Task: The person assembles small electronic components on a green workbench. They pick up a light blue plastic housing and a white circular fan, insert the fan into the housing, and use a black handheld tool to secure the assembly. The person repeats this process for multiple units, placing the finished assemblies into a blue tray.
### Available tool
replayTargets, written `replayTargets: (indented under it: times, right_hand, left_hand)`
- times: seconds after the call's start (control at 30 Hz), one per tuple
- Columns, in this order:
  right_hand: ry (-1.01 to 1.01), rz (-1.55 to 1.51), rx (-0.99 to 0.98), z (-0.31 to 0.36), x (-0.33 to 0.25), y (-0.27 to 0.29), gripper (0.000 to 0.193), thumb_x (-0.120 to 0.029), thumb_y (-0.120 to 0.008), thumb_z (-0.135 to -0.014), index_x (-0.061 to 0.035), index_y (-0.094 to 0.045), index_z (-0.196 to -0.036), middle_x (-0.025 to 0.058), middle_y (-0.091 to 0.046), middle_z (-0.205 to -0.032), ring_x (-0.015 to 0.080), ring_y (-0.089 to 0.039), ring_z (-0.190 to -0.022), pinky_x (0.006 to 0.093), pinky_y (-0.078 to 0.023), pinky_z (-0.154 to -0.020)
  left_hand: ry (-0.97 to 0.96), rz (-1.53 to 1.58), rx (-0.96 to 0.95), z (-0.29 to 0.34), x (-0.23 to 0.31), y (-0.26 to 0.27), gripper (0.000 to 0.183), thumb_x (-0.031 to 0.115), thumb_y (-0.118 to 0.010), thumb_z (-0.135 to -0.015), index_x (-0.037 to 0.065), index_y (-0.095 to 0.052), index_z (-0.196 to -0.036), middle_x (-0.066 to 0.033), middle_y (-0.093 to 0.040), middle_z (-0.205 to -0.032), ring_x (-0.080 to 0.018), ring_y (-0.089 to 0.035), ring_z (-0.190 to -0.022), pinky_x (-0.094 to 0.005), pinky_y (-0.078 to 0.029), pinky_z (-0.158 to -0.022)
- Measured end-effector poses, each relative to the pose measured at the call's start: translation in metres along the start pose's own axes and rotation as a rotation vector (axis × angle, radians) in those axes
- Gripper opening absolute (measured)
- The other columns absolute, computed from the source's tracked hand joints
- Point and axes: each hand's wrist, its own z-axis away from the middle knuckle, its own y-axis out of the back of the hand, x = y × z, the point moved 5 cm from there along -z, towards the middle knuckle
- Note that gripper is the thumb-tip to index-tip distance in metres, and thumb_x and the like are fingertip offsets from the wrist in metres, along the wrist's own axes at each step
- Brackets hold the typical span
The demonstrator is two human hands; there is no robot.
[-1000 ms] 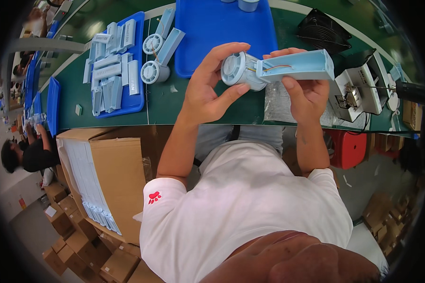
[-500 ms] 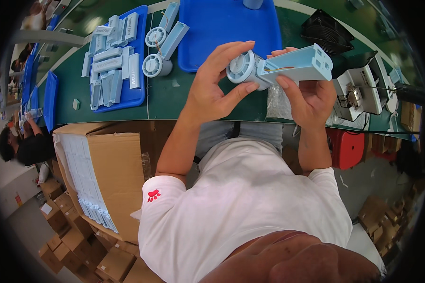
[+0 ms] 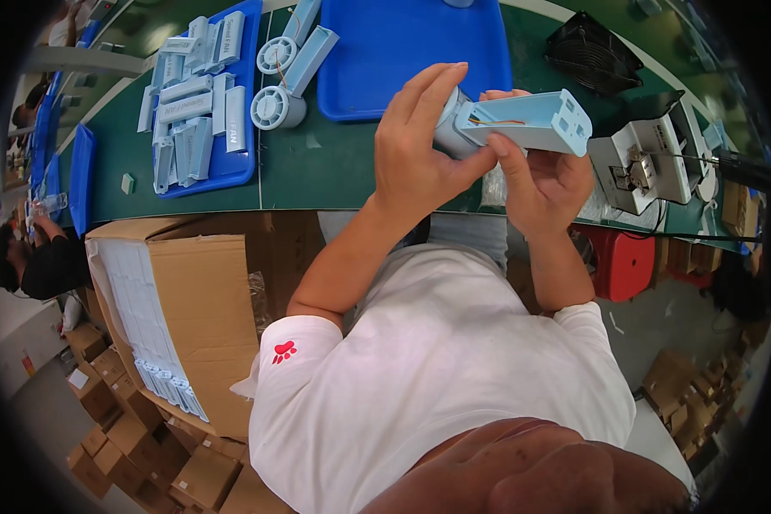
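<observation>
Between both hands is a light-blue handheld fan (image 3: 527,124), its handle an open shell with thin red and yellow wires inside. My left hand (image 3: 415,137) wraps the round fan head, its palm and fingers covering most of the front grille. My right hand (image 3: 544,184) grips the handle from below, thumb on the near wall close to the neck. The thumbs almost meet there. Farther left, two similar fans lie on the bench: a nearer fan (image 3: 278,107) and a farther fan (image 3: 277,55), each with its handle pointing away and a wire showing.
A blue tray (image 3: 247,163) at the left holds several light-blue handle covers. Another blue tray (image 3: 351,86) lies beyond my hands. To the right are a black fan (image 3: 593,53), a white fixture (image 3: 617,171) and a dark-handled screwdriver (image 3: 741,167). An open carton (image 3: 201,325) stands below the bench.
My left hand has shifted right and turned over the fan head, hiding the grille that showed before. The handle has tilted slightly down at its far end. My right thumb has moved toward the neck.
</observation>
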Motion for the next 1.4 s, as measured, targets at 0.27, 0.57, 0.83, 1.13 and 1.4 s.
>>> replayTargets:
  times: [0.27, 0.57, 0.83, 1.13, 1.4]
  right_hand:
    - [0.019, 0.088, -0.071, 0.008, 0.005, 0.023, 0.042, 0.004, -0.073, -0.09, 0.0066, -0.057, -0.129, 0.0185, -0.069, -0.123, 0.0265, -0.069, -0.112, 0.0374, -0.052, -0.1]
    - [-0.102, -0.127, -0.071, 0.021, 0.019, 0.065, 0.038, 0.0, -0.074, -0.09, 0.0009, -0.065, -0.127, 0.0195, -0.065, -0.131, 0.0316, -0.062, -0.125, 0.0431, -0.051, -0.103]
    - [-0.109, -0.052, -0.094, 0.026, 0.022, 0.079, 0.038, 0.002, -0.076, -0.087, -0.0003, -0.068, -0.124, 0.0166, -0.065, -0.13, 0.0278, -0.063, -0.121, 0.0378, -0.054, -0.097]
    - [-0.144, 0.073, -0.163, 0.031, 0.021, 0.09, 0.04, -0.002, -0.081, -0.084, -0.0051, -0.07, -0.122, 0.0106, -0.065, -0.128, 0.0227, -0.066, -0.113, 0.0358, -0.054, -0.095]
    - [-0.167, 0.173, 0.016, 0.041, 0.006, 0.124, 0.057, 0.0, -0.081, -0.082, -0.0011, -0.058, -0.134, 0.0118, -0.064, -0.128, 0.0257, -0.063, -0.121, 0.0397, -0.055, -0.096]
  left_hand:
    - [0.054, 0.358, -0.202, 0.005, 0.009, -0.016, 0.069, 0.011, -0.079, -0.079, 0.0, -0.05, -0.14, -0.0185, -0.055, -0.136, -0.0302, -0.055, -0.124, -0.0391, -0.048, -0.101]
    - [0.212, 0.759, -0.316, 0.022, 0.009, -0.048, 0.059, -0.001, -0.069, -0.087, 0.003, -0.048, -0.141, -0.0203, -0.044, -0.144, -0.0275, -0.047, -0.131, -0.0414, -0.042, -0.108]
    - [0.041, 0.278, -0.381, 0.014, 0.041, -0.052, 0.037, 0.0, -0.079, -0.075, 0.008, -0.072, -0.11, -0.0205, -0.047, -0.146, -0.0359, -0.057, -0.126, -0.0411, -0.048, -0.103]
    - [0.183, 0.735, -0.548, 0.007, 0.021, -0.061, 0.024, 0.002, -0.079, -0.085, 0.003, -0.064, -0.104, -0.0177, -0.057, -0.134, -0.0294, -0.056, -0.123, -0.0411, -0.042, -0.107]
    - [0.371, 0.758, -0.247, 0.039, 0.007, -0.095, 0.008, 0.001, -0.06, -0.1, 0.003, -0.052, -0.099, -0.0163, -0.067, -0.115, -0.0242, -0.063, -0.109, -0.0339, -0.047, -0.095]
